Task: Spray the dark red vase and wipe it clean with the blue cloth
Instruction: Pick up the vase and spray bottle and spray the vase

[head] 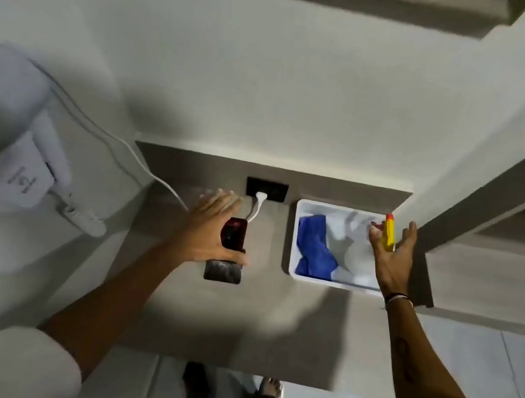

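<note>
The left hand [209, 225] is wrapping around the dark red vase [234, 234], seen almost straight from above, with the thumb lying along the near side and the fingers spread on the far side toward the wall. The vase is standing on the grey shelf [179, 303], and a dark square base [223, 272] is showing just below the thumb (whether it belongs to the vase or is only lying under it is hard to tell).

To the right, a white tray [296, 234] is sitting on the same shelf, near the vase but not touching it. The blue cloth [314, 246] is lying bunched in the tray's left half, with something white crumpled beside it.

The right hand [393, 254] is hovering over the tray's right edge with its fingers open and spread, gripping nothing. The yellow spray bottle [388, 233], with its orange tip pointing away, is standing between the thumb and fingers; whether skin is touching it cannot be told. A dark band is circling that wrist.

Behind the vase, a white plug [260, 198] is sitting in a black socket [267, 189], its cable [115, 141] trailing off left toward a white appliance [40, 172]. Below the shelf's front edge, bare feet are showing on a glossy floor.
</note>
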Tool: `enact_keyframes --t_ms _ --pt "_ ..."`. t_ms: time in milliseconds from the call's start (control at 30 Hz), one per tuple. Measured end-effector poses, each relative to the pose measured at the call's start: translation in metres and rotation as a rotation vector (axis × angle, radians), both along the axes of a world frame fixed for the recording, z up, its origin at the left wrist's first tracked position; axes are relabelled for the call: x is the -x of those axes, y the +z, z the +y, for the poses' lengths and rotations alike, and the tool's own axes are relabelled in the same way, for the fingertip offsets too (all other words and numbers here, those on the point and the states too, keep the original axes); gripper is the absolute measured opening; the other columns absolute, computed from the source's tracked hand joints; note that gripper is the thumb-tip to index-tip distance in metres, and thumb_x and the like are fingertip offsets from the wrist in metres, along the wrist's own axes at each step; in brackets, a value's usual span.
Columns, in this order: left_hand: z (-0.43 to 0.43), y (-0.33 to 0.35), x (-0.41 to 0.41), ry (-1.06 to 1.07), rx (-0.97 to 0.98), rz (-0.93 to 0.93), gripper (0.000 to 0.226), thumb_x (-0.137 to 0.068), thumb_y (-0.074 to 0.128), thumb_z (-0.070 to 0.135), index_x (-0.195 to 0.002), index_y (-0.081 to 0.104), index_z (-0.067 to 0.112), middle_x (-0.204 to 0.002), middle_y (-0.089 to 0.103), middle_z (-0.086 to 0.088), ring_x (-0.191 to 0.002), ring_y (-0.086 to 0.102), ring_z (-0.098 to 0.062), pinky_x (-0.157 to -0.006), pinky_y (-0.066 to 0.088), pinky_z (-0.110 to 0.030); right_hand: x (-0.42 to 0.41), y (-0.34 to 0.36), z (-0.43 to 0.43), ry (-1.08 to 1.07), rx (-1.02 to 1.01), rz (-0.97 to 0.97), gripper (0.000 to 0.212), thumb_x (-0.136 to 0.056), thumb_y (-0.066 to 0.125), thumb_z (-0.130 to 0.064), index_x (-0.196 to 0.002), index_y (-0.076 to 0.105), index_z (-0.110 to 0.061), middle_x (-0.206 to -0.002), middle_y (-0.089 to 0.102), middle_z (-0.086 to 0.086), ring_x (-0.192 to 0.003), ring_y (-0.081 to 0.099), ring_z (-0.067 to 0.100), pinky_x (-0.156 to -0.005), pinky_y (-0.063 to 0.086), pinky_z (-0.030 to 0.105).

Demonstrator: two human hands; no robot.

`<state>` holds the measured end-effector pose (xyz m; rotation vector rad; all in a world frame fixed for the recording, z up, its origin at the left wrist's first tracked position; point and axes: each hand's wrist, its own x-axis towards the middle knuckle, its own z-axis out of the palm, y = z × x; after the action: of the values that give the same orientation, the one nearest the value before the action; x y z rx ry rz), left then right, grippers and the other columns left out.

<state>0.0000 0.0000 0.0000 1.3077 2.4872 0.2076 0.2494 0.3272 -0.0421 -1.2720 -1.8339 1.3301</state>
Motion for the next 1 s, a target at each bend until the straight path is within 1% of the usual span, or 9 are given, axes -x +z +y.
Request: enact_keyframes --t_ms 133,233,367,467,600,667,800,933,1000 --pt "-0.010 -0.021 -0.007 -0.063 0.007 0.022 0.154 -0.054 0.056 0.108 -0.170 0.013 0.018 -0.180 0.009 -0.006 -0.166 -0.003 -0.032 -0.132 0.001 -0.057 0.003 -0.030 0.001 0.111 -0.041 0.001 0.087 -0.091 0.085 -0.035 -0.163 0.038 -0.023 -0.153 0.061 -0.002 -0.139 0.061 0.026 -0.121 0.050 0.044" --pt "-0.014 -0.026 -0.012 -0.035 -0.089 0.021 0.140 -0.063 0.081 0.082 -0.167 0.022 0.009 -0.177 0.022 -0.013 -0.165 0.007 -0.035 -0.132 0.006 -0.054 0.013 -0.043 0.007 0.081 -0.035 0.039 0.076 -0.096 0.081 -0.016 -0.162 0.043 -0.018 -0.152 0.064 0.006 -0.135 0.065 0.023 -0.116 0.054 0.038" --pt "-0.015 -0.023 -0.016 0.056 -0.262 -0.069 0.113 -0.060 0.102 0.045 -0.151 0.047 0.008 -0.157 0.051 -0.015 -0.158 0.030 -0.037 -0.130 0.012 -0.050 0.014 -0.048 0.015 0.026 -0.100 -0.052 0.054 -0.102 0.073 -0.019 -0.153 0.056 -0.010 -0.146 0.067 0.009 -0.117 0.065 0.017 -0.109 0.056 0.030" --pt "-0.024 -0.024 -0.016 0.068 -0.370 -0.153 0.105 -0.058 0.104 0.033 -0.146 0.051 0.009 -0.148 0.054 -0.013 -0.145 0.042 -0.034 -0.126 0.029 -0.056 0.009 -0.029 0.009 -0.005 -0.159 -0.059 0.048 -0.102 0.073 -0.025 -0.146 0.061 -0.012 -0.140 0.070 0.010 -0.112 0.064 0.012 -0.112 0.056 0.040" --pt "-0.035 -0.024 -0.014 0.074 -0.472 -0.263 0.103 -0.056 0.103 0.019 -0.145 0.050 0.013 -0.143 0.052 -0.007 -0.133 0.048 -0.028 -0.111 0.048 -0.052 -0.015 0.019 -0.029 -0.014 -0.345 0.039 0.052 -0.102 0.074 -0.031 -0.148 0.057 -0.050 -0.127 0.076 0.001 -0.092 0.072 -0.006 -0.095 0.058 0.011" --pt "-0.040 -0.024 -0.012 0.062 -0.480 -0.310 0.104 -0.057 0.102 0.019 -0.147 0.049 0.015 -0.143 0.049 -0.003 -0.134 0.047 -0.027 -0.112 0.047 -0.051 -0.028 0.043 -0.063 0.018 -0.319 0.146 0.051 -0.105 0.070 -0.029 -0.139 0.056 -0.065 -0.117 0.077 0.006 -0.080 0.073 0.001 -0.082 0.064 0.018" --pt "-0.055 -0.025 -0.009 0.076 -0.469 -0.391 0.108 -0.058 0.100 0.018 -0.152 0.046 0.016 -0.153 0.047 -0.004 -0.147 0.038 -0.029 -0.122 0.037 -0.054 -0.034 0.059 -0.141 0.272 -0.157 0.117 0.040 -0.108 0.065 -0.015 -0.145 0.065 -0.031 -0.101 0.073 0.014 -0.071 0.062 0.004 -0.064 0.056 0.025" --pt "-0.065 -0.025 -0.008 0.061 -0.465 -0.407 0.107 -0.059 0.097 0.021 -0.154 0.046 0.017 -0.153 0.044 0.001 -0.150 0.033 -0.025 -0.125 0.033 -0.055 -0.015 0.044 -0.216 0.487 0.001 0.003 0.038 -0.107 0.067 -0.013 -0.143 0.071 -0.023 -0.111 0.069 0.011 -0.091 0.075 0.019 -0.068 0.056 0.018" --pt "-0.067 -0.025 -0.005 0.056 -0.470 -0.400 0.106 -0.058 0.094 0.026 -0.153 0.046 0.017 -0.148 0.042 0.006 -0.148 0.033 -0.022 -0.126 0.031 -0.056 -0.001 0.035 -0.236 0.552 0.057 -0.043 0.038 -0.106 0.068 -0.014 -0.143 0.071 -0.021 -0.107 0.069 0.005 -0.082 0.072 0.021 -0.069 0.055 0.022"
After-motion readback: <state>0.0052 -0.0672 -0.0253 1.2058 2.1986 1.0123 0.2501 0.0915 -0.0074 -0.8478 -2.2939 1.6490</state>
